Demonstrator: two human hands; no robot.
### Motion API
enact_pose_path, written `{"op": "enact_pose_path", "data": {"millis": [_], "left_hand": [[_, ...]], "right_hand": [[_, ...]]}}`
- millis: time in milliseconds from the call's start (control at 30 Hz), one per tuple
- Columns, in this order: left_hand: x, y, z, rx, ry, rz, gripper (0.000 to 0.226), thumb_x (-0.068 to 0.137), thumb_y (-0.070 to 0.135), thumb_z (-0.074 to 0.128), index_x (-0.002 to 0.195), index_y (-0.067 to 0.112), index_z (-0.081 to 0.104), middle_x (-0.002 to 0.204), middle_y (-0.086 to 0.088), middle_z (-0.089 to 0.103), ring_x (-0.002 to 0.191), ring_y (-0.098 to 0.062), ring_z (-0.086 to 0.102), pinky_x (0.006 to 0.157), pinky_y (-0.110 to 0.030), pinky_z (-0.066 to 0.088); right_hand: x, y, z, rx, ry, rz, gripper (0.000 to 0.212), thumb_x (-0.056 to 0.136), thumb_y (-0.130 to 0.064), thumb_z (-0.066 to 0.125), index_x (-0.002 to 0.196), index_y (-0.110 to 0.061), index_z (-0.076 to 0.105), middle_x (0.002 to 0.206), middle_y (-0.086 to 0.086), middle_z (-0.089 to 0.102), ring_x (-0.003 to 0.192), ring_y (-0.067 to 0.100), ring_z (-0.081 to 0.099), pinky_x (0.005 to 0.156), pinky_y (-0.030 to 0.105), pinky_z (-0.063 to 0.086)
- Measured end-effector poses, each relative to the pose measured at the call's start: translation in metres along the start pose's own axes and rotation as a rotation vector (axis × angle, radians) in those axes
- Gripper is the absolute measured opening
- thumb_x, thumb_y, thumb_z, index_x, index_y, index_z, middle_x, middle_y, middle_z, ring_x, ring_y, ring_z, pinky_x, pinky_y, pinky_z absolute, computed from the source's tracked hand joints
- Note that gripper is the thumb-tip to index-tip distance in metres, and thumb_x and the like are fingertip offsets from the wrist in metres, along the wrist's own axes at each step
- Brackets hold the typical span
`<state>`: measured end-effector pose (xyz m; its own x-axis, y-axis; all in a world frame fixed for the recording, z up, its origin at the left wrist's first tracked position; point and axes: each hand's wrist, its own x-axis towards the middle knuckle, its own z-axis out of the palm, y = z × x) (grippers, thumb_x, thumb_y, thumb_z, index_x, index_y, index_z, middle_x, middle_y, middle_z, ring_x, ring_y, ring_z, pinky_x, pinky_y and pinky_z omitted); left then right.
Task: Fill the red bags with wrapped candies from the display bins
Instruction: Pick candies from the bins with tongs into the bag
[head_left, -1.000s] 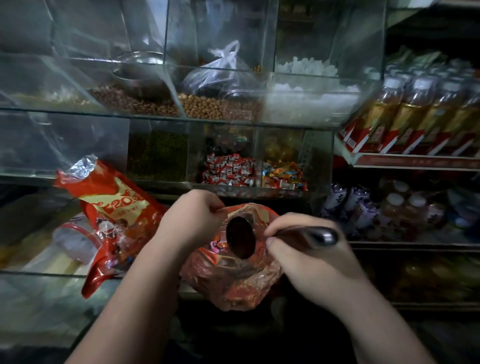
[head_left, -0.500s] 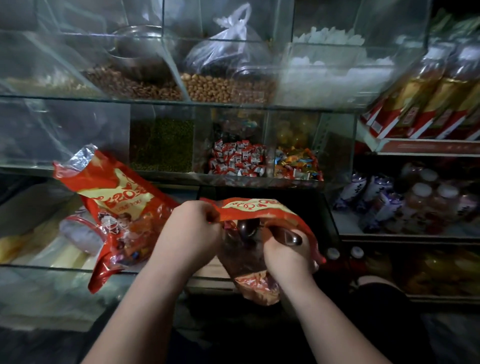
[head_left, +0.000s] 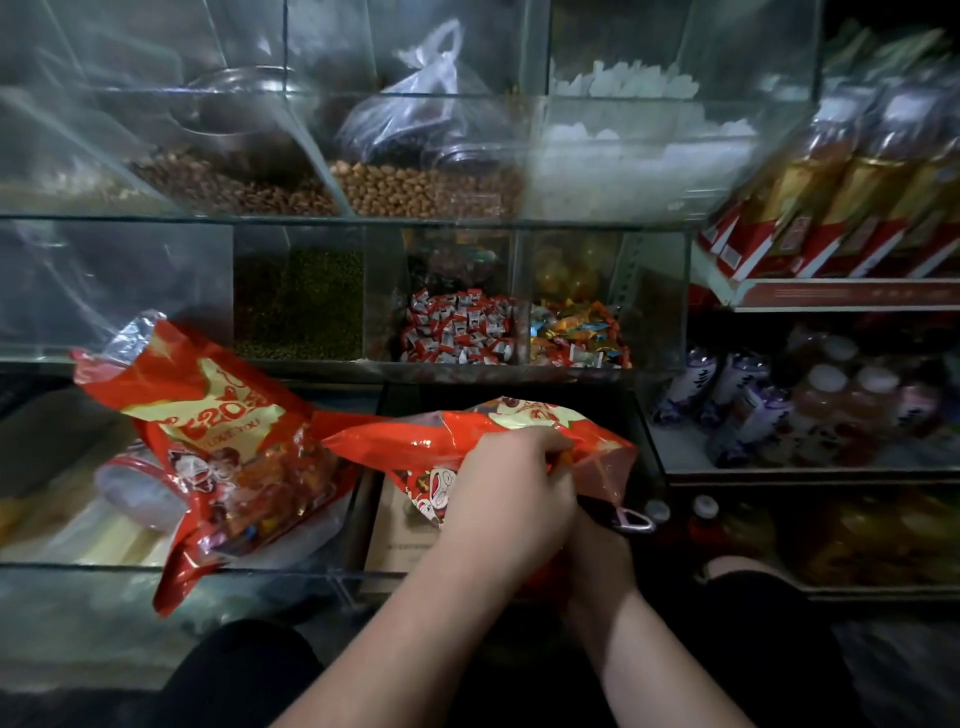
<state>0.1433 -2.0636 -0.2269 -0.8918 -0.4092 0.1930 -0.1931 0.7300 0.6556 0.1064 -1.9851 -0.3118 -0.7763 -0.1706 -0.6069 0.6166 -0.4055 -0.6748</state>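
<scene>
My left hand (head_left: 511, 493) grips the crumpled top of a red printed bag (head_left: 457, 441), held low in front of the glass counter. My right hand (head_left: 600, 564) lies under and behind the left one, mostly hidden, closed on a metal scoop. Only the scoop's handle end (head_left: 632, 519) shows, below the bag's right corner. A second red bag (head_left: 218, 441), full of candies, leans on the glass shelf to the left. Behind, one glass bin holds red-and-white wrapped candies (head_left: 457, 327) and the bin to its right holds mixed coloured candies (head_left: 576, 335).
Upper glass bins (head_left: 363, 221) hold nuts, a tied plastic bag and white lumps. A bin of green beans (head_left: 298, 304) stands left of the candies. Shelves of bottles (head_left: 831, 208) and drinks (head_left: 779, 410) fill the right side. A dark knee sits at bottom right.
The bag's mouth, open with the scoop bowl in it a second ago, is now bunched shut. My left hand has slid right over my right hand, and the scoop bowl is out of sight.
</scene>
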Motion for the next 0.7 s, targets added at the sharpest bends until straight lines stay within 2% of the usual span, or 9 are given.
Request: {"op": "enact_pose_path", "data": {"millis": [67, 200, 300, 367, 400, 467, 533, 700], "left_hand": [[-0.002, -0.004, -0.002, -0.014, 0.046, -0.013, 0.039, 0.079, 0.028, 0.052, 0.112, 0.026, 0.074, 0.107, 0.007, 0.075, 0.102, -0.014, 0.067, 0.089, -0.03, 0.055], [0.001, -0.021, -0.021, -0.01, 0.131, -0.071, 0.03, 0.083, 0.023, 0.062, 0.11, 0.026, 0.076, 0.104, 0.007, 0.076, 0.1, -0.014, 0.069, 0.089, -0.035, 0.055], [0.0, -0.046, -0.047, -0.025, 0.202, -0.185, 0.025, 0.086, 0.02, 0.068, 0.109, 0.025, 0.076, 0.1, 0.008, 0.076, 0.091, -0.007, 0.07, 0.086, -0.034, 0.058], [0.0, -0.06, -0.065, -0.051, 0.244, -0.232, 0.021, 0.087, 0.021, 0.07, 0.107, 0.026, 0.076, 0.094, 0.012, 0.075, 0.078, 0.003, 0.068, 0.074, -0.029, 0.061], [0.001, -0.064, -0.072, -0.064, 0.28, -0.235, 0.018, 0.088, 0.02, 0.069, 0.104, 0.025, 0.076, 0.089, 0.014, 0.074, 0.073, 0.005, 0.067, 0.067, -0.021, 0.059], [0.002, -0.068, -0.083, -0.097, 0.372, -0.213, 0.015, 0.089, 0.017, 0.068, 0.097, 0.024, 0.076, 0.08, 0.019, 0.07, 0.073, 0.012, 0.064, 0.056, -0.005, 0.048], [0.004, -0.068, -0.09, -0.128, 0.433, -0.198, 0.019, 0.089, 0.015, 0.065, 0.1, 0.025, 0.077, 0.081, 0.023, 0.067, 0.077, 0.016, 0.062, 0.054, 0.0, 0.043], [0.005, -0.073, -0.092, -0.179, 0.544, -0.157, 0.019, 0.088, 0.015, 0.065, 0.1, 0.026, 0.074, 0.085, 0.025, 0.065, 0.081, 0.015, 0.061, 0.061, -0.001, 0.044]], "right_hand": [[-0.003, -0.002, 0.005, 0.043, -0.042, 0.018, 0.015, 0.084, 0.006, 0.072, 0.089, -0.007, 0.077, 0.075, 0.012, 0.08, 0.058, 0.021, 0.076, 0.044, 0.027, 0.057], [0.0, -0.002, 0.014, 0.056, -0.111, -0.029, 0.017, 0.088, 0.006, 0.066, 0.095, -0.005, 0.078, 0.085, 0.018, 0.08, 0.065, 0.025, 0.077, 0.052, 0.031, 0.06], [0.0, -0.011, 0.008, -0.048, -0.138, -0.154, 0.021, 0.096, 0.004, 0.06, 0.091, -0.01, 0.074, 0.091, 0.017, 0.078, 0.075, 0.023, 0.078, 0.059, 0.027, 0.061], [-0.005, -0.019, 0.004, -0.097, -0.164, -0.208, 0.019, 0.099, 0.005, 0.057, 0.092, -0.007, 0.07, 0.093, 0.021, 0.076, 0.083, 0.028, 0.078, 0.066, 0.027, 0.063], [-0.009, -0.024, 0.003, -0.1, -0.176, -0.229, 0.018, 0.099, 0.006, 0.056, 0.093, -0.005, 0.068, 0.093, 0.025, 0.076, 0.086, 0.033, 0.078, 0.069, 0.03, 0.065], [-0.019, -0.031, 0.003, -0.106, -0.204, -0.279, 0.015, 0.099, 0.007, 0.055, 0.095, -0.001, 0.067, 0.091, 0.029, 0.076, 0.088, 0.039, 0.079, 0.073, 0.034, 0.066], [-0.029, -0.037, 0.003, -0.138, -0.221, -0.337, 0.014, 0.1, 0.005, 0.057, 0.095, 0.0, 0.069, 0.088, 0.028, 0.077, 0.087, 0.037, 0.079, 0.074, 0.035, 0.066], [-0.042, -0.044, 0.003, -0.184, -0.23, -0.423, 0.014, 0.1, -0.002, 0.062, 0.095, -0.005, 0.073, 0.088, 0.024, 0.078, 0.086, 0.035, 0.08, 0.073, 0.033, 0.065]]}}
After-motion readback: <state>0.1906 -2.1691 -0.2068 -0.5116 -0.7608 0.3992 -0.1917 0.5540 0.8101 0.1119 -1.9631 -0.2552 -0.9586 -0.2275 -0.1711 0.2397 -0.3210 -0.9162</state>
